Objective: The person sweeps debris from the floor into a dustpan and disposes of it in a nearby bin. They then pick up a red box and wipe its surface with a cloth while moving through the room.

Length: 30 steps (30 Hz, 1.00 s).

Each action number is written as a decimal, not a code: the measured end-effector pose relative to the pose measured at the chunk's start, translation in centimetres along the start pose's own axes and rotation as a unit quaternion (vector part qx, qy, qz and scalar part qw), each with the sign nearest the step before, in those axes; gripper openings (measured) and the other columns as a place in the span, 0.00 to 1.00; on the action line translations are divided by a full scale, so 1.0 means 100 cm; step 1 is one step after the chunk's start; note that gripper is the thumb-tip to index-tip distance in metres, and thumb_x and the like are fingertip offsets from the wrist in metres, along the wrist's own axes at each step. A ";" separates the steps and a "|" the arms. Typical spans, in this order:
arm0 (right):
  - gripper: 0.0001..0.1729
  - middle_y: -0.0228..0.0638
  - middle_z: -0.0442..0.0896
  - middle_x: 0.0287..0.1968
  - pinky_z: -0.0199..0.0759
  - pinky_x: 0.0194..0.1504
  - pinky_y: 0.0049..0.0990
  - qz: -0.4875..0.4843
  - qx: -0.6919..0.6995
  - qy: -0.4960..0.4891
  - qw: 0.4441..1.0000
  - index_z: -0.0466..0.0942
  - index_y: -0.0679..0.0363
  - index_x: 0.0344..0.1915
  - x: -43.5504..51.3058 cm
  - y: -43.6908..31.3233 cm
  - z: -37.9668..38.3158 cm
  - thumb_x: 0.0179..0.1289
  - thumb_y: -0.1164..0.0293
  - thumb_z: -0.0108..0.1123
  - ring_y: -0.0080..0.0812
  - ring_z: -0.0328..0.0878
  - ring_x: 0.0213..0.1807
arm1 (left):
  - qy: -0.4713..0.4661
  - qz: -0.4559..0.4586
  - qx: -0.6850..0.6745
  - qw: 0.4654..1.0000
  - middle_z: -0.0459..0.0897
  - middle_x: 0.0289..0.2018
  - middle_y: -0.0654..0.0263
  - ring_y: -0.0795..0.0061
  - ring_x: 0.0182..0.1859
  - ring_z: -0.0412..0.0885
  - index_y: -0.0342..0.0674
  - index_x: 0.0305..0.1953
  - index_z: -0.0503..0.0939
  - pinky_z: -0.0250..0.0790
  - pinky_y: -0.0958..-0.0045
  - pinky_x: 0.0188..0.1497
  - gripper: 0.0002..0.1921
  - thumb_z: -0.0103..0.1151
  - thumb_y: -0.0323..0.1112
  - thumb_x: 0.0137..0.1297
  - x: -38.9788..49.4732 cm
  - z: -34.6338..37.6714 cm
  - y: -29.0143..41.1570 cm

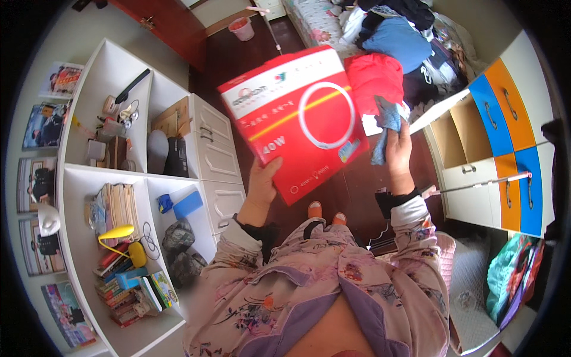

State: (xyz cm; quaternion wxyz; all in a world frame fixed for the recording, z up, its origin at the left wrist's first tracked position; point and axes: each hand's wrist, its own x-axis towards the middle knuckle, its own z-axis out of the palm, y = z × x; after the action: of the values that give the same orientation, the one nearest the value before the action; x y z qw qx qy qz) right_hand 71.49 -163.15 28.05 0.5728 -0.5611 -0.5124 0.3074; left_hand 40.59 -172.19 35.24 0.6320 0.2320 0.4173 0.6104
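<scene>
A flat red and white cardboard box [285, 134] with a printed light ring is held up in front of me, tilted. My left hand [263, 180] grips its lower left corner, thumb on the printed face. To the right of the box, my right hand [398, 147] is closed on a blue-grey cloth [389, 118] whose ends hang down. Just beyond the cloth, a bright red fabric item [374, 80] lies by the bed's edge, partly hidden by the box.
White shelves [149, 178] with books, a yellow desk lamp [137, 254] and small goods stand on my left. A bed [312, 26] heaped with clothes is ahead. On the right are orange and blue cabinet doors [508, 111] and a pole [486, 182]. A pink bucket [241, 29] stands far off.
</scene>
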 end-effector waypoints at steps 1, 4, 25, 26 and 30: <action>0.18 0.42 0.74 0.51 0.62 0.55 0.28 -0.025 0.100 -0.047 0.994 0.66 0.65 0.55 -0.004 -0.008 0.010 0.65 0.77 0.43 0.32 0.69 0.53 | -0.015 -0.001 0.012 1.000 0.76 0.47 0.63 0.72 0.48 0.75 0.38 0.53 0.68 0.69 0.70 0.51 0.20 0.56 0.22 0.57 -0.001 0.006 -0.002; 0.26 0.45 0.63 0.60 0.52 0.61 0.28 -0.098 0.004 -0.052 0.994 0.57 0.66 0.62 -0.009 -0.029 0.045 0.65 0.78 0.44 0.36 0.58 0.61 | -0.048 -0.015 0.081 0.995 0.76 0.46 0.65 0.75 0.47 0.75 0.38 0.52 0.68 0.68 0.72 0.51 0.20 0.56 0.22 0.57 -0.009 0.026 -0.016; 0.27 0.62 0.59 0.61 0.52 0.63 0.40 -0.119 -0.172 0.083 0.974 0.63 0.70 0.57 0.037 -0.060 0.048 0.56 0.73 0.51 0.61 0.57 0.62 | -0.130 -0.061 0.151 0.978 0.77 0.45 0.66 0.77 0.47 0.75 0.37 0.51 0.69 0.68 0.74 0.51 0.22 0.59 0.21 0.53 -0.019 0.034 -0.013; 0.27 0.62 0.58 0.61 0.52 0.63 0.41 -0.086 -0.206 0.087 0.971 0.63 0.68 0.57 0.045 -0.053 0.038 0.57 0.70 0.52 0.61 0.56 0.62 | -0.139 -0.060 0.123 0.981 0.78 0.44 0.66 0.76 0.46 0.76 0.38 0.51 0.69 0.69 0.73 0.50 0.22 0.58 0.20 0.53 -0.019 0.031 -0.011; 0.28 0.56 0.77 0.43 0.66 0.51 0.37 0.020 -0.108 0.039 0.993 0.65 0.65 0.55 0.043 -0.046 0.012 0.59 0.61 0.54 0.52 0.74 0.48 | -0.124 -0.084 0.075 0.986 0.77 0.45 0.65 0.74 0.47 0.76 0.37 0.51 0.69 0.69 0.72 0.50 0.22 0.58 0.21 0.53 -0.015 0.018 -0.002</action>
State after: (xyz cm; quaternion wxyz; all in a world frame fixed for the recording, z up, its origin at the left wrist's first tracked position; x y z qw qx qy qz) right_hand 70.54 -159.58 33.31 0.5225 -0.6410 -0.5087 0.2395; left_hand 42.30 -173.32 36.39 0.7088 0.3169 0.3986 0.4882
